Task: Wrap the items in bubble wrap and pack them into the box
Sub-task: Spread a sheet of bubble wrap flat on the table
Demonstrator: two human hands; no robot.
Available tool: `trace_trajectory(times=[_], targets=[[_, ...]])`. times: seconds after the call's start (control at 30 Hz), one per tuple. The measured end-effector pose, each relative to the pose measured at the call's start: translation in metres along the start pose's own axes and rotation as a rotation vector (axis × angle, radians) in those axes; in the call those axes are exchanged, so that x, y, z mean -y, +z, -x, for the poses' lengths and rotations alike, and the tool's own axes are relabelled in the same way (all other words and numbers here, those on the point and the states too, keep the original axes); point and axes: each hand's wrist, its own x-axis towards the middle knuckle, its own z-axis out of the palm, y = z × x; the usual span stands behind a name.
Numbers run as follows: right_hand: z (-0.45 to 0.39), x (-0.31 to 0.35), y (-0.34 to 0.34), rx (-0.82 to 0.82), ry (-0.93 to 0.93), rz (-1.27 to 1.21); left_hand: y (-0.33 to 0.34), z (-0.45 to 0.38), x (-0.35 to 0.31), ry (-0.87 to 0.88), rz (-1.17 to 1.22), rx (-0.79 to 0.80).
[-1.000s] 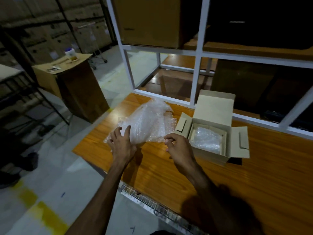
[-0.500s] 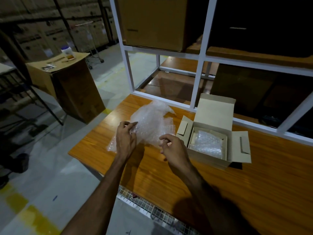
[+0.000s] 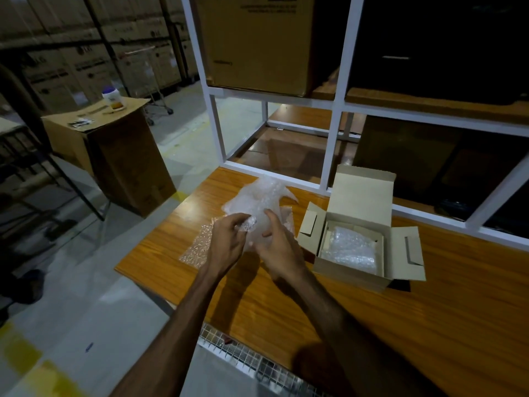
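**Soft bundle in both hands, near the table's left edge**

Your left hand [image 3: 226, 243] pinches a crinkled fold of the bubble wrap [image 3: 259, 202] between thumb and fingertips; part of the sheet trails flat on the table [image 3: 429, 305] close to its left edge, so mind it does not slide off. The wrap looks light, limp and somewhat slick, and it likely springs open if released; hold it at the gathered fold, not the loose corner. What it covers is hidden, so treat it as fragile. Your right hand [image 3: 279, 250] lies against the bundle's right side, fingers loosely curved; whether it truly grips, I cannot tell. To the right the box [image 3: 352, 270] stands open, flaps spread, with one wrapped item [image 3: 350, 250] already inside. Bare tabletop lies between bundle and box.
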Motion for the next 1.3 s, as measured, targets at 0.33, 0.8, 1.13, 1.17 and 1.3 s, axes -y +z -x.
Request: trace_trajectory(times=[0.33,0.8,1.13,1.17,1.3], targets=[[-0.018,0.001,-0.012,-0.066,-0.102,0.147,-0.015,-0.025,-0.024,-0.137,0.128,0.069],[-0.04,0.013,-0.059,-0.466,-0.191,-0.044,-0.041,-0.085,-0.026,-0.155,0.068,0.161],[-0.06,-0.007,-0.098,-0.423,-0.217,0.208,-0.066,-0.119,-0.014,-0.079,0.012,0.101],[-0.06,-0.007,-0.1,-0.432,-0.215,0.197,-0.067,-0.119,-0.014,-0.076,0.006,0.092],[-0.058,-0.007,-0.109,-0.432,-0.221,0.144,-0.065,-0.117,-0.013,-0.088,0.032,0.051]])
